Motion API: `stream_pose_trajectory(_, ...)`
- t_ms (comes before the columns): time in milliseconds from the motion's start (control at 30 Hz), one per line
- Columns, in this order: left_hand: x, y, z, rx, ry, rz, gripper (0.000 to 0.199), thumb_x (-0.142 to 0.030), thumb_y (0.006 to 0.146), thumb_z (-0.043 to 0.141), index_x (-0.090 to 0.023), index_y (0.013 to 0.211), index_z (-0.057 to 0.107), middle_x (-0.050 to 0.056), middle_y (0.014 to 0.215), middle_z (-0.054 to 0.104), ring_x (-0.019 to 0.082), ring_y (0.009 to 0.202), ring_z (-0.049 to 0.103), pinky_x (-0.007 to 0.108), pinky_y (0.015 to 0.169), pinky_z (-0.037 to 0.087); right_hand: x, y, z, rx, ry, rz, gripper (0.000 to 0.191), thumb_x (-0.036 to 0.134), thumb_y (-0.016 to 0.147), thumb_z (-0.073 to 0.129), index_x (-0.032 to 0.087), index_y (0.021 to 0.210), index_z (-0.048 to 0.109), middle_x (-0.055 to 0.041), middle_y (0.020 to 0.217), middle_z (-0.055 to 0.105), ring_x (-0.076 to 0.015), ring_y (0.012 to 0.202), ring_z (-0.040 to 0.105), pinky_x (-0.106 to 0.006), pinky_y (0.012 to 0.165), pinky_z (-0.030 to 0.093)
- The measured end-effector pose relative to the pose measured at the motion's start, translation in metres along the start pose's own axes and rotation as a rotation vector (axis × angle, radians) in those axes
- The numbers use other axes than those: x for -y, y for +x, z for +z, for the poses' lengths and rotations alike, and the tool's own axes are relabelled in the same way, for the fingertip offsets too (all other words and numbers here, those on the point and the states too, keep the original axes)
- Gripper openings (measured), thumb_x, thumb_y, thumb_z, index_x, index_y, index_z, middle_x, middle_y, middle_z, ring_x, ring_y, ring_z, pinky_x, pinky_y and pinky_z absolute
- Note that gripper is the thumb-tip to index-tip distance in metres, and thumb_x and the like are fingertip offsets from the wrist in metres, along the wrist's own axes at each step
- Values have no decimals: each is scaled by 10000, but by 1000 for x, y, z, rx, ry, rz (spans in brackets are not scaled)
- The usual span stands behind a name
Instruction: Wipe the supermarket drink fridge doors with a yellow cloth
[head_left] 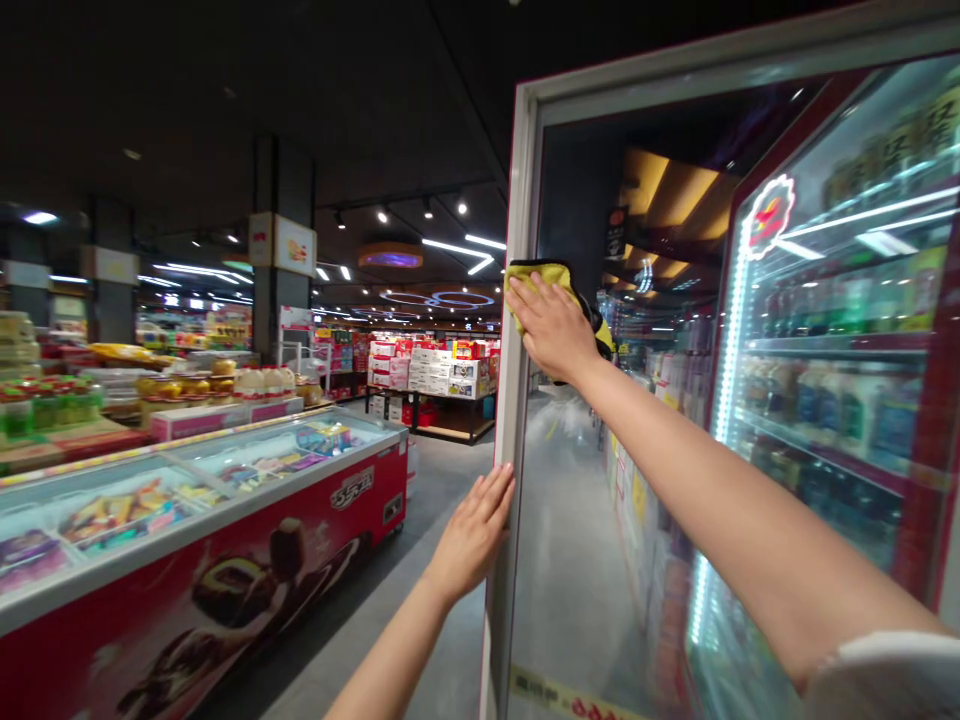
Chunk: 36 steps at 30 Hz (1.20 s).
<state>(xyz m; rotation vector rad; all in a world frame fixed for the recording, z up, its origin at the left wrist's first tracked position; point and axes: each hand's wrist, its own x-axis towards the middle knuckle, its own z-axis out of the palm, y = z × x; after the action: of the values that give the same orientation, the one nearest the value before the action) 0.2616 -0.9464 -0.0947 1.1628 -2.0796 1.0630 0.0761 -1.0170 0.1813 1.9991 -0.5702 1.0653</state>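
White fabric sleeve (889, 672) sits nearest the camera on one bare arm, whose right hand (551, 325) lies open and flat over one soft yellow, black-edged cloth (561, 274) against one tall rectangular glass door (566, 540). Below it, the left hand (474, 530), fingers extended, touches the door's smooth pale frame (524, 190); farther left stands one long, red, glass-topped freezer (341, 535).
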Motion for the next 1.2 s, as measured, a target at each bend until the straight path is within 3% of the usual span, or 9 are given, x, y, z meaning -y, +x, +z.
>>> stream_pose_trajectory(233, -5, 2, -1, -14, -31, -11, 796, -44, 910, 461, -158, 1614, 108, 140, 1662, 228, 246, 1545, 161, 482, 1214, 371, 14, -54, 10, 74, 42, -166, 654, 55, 885, 471, 171, 1527, 420, -69, 1605, 416, -255, 1536, 254, -518, 1252, 231)
stream_pose_trajectory(467, -16, -9, 3, -53, -55, -19, 748, -39, 948, 384, -140, 1618, 68, 162, 1630, 315, 242, 1546, 161, 482, 1219, 365, 53, -136, 37, 193, 123, -285, 639, 28, 876, 495, 181, 1496, 467, -70, 1584, 447, -232, 1532, 271, -497, 1255, 249)
stream_pose_trajectory(633, -24, -29, 1, -100, -76, -61, 733, -50, 966, 356, -170, 1623, 54, 157, 1610, 368, 251, 1537, 221, 497, 1216, 371, 79, -195, 59, 220, 169, -343, 524, 71, 941, 473, 158, 1456, 510, -81, 1549, 495, -237, 1503, 341, -485, 1224, 330)
stream_pose_trajectory(767, -27, -37, -2, -119, -64, -77, 741, -50, 966, 370, -178, 1624, 54, 164, 1594, 398, 251, 1533, 237, 496, 1212, 376, 73, -193, 58, 248, 193, -388, 507, 82, 971, 448, 181, 1466, 497, -64, 1545, 501, -235, 1485, 375, -517, 1218, 334)
stream_pose_trajectory(900, -33, -33, -5, -128, -62, -107, 766, -51, 952, 403, -171, 1623, 54, 177, 1594, 393, 258, 1540, 217, 521, 1215, 356, 66, -172, 53, 184, 169, -181, 585, 52, 958, 434, 197, 1525, 421, -76, 1609, 401, -246, 1541, 248, -539, 1246, 269)
stream_pose_trajectory(967, -37, -30, -6, -140, -68, -125, 781, -57, 947, 417, -172, 1623, 44, 182, 1597, 385, 262, 1543, 210, 534, 1217, 347, 71, -177, 56, 160, 177, -138, 591, 53, 964, 423, 212, 1533, 408, -68, 1611, 396, -233, 1554, 205, -535, 1255, 257)
stream_pose_trajectory(1133, -41, -29, -12, -156, -78, -141, 801, -49, 939, 404, -198, 1624, 16, 165, 1608, 373, 260, 1540, 227, 536, 1212, 355, 83, -218, 66, 235, 234, -409, 455, 124, 999, 443, 219, 1433, 538, -53, 1552, 494, -219, 1515, 316, -512, 1236, 323)
stream_pose_trajectory(1200, -39, -29, -14, -157, -71, -134, 807, -39, 934, 395, -201, 1624, 10, 159, 1609, 373, 253, 1540, 225, 526, 1211, 362, 77, -218, 64, 253, 235, -468, 441, 141, 1004, 451, 233, 1426, 542, -47, 1529, 524, -208, 1497, 356, -512, 1235, 324)
